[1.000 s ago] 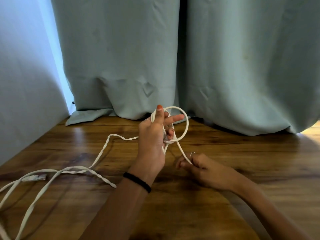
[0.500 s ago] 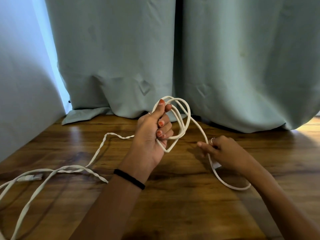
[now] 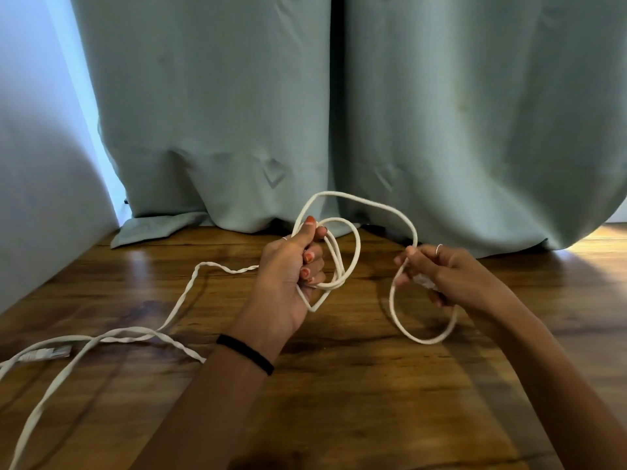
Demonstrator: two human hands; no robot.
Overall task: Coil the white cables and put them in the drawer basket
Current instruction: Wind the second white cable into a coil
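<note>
Head view: several small loops of a thin white round cable (image 3: 353,252) are gripped in the curled fingers of the left hand (image 3: 291,276) above a brown wooden floor (image 3: 356,401). A wide arc of it is pinched by the right hand (image 3: 448,276). Slack trails toward the floor's left edge, beside a white connector plug (image 3: 44,353). Pale green curtains (image 3: 441,113) hang behind.

White cable (image 3: 353,245): several loops gathered centre, one wide arc extending right into a hanging loop. Flat white cable (image 3: 176,313), apparently separate, trails across floor leftward.
</note>
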